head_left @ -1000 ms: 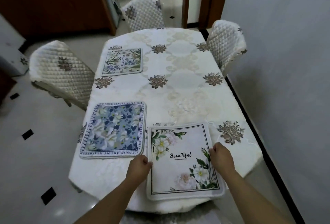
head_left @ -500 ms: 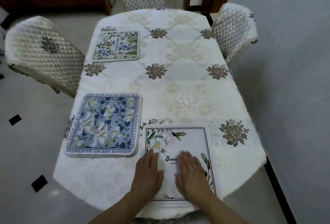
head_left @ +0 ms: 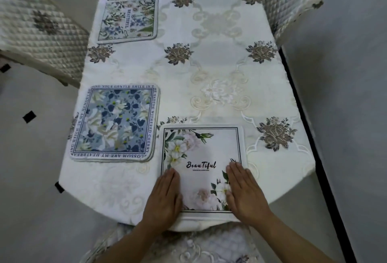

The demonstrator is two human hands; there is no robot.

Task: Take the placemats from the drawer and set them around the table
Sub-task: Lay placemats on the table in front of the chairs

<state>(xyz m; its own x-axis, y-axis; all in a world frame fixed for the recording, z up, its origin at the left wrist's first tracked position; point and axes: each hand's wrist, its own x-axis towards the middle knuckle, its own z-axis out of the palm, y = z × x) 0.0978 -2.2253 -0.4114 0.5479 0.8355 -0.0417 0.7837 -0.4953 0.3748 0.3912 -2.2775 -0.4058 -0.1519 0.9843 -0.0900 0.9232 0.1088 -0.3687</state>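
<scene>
Head view — hands [head_left: 206,196] flat on placemat [head_left: 201,158]

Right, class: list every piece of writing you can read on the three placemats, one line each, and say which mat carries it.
"Beau Tiful": white placemat under both hands; the small line beneath is too small to read.
"BEAUTIFUL": far floral placemat, running sideways.
"...YOUR GENTLE SMILE IS", "SADTHE WITHERED CHERRY", "BLOSSOM ARE MY HEATBREA...", "...WATCH IN MY MEMORY": border of the blue placemat, partly cut off at corners.
</scene>
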